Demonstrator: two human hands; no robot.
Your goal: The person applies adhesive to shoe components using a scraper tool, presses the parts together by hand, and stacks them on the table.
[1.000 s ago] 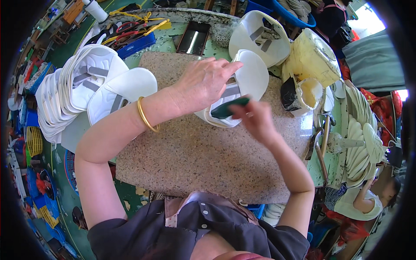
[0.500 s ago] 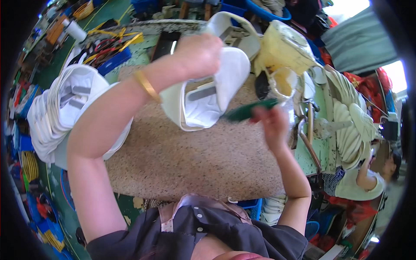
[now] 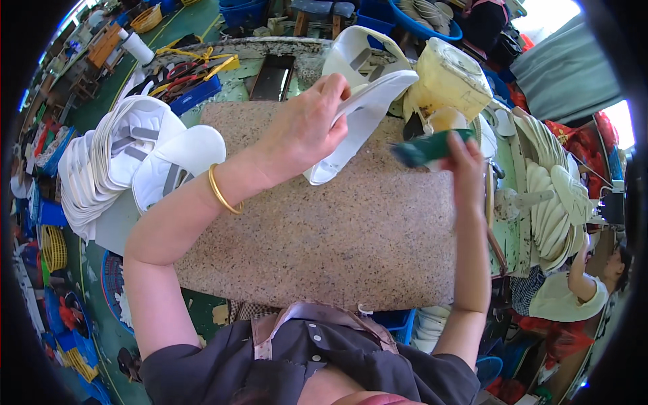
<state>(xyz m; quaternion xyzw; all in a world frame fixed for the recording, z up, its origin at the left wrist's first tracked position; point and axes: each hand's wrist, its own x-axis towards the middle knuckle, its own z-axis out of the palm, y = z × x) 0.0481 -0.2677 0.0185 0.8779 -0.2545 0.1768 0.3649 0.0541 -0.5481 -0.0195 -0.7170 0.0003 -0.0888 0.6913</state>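
While your left hand [image 3: 309,128] grips a white shoe upper [image 3: 370,120] by its edge, holding it tilted over the far part of the speckled surface [image 3: 317,236], your right hand [image 3: 466,160] grasps a green object [image 3: 432,148], too blurred to identify, above that surface's far right corner. You have a stack of white uppers [image 3: 94,172] left of the surface, a blue box [image 3: 197,96] beyond its far left corner and a yellow container [image 3: 451,75] beyond its far right one.

speckled stone-looking desk [image 3: 317,236], kinda satin, smooth matt white piece [image 3: 370,111] upper centre, plasticky green tool [image 3: 435,148], shiny metal bangle [image 3: 220,192], waxy yellowish plastic tub [image 3: 453,77] upper right
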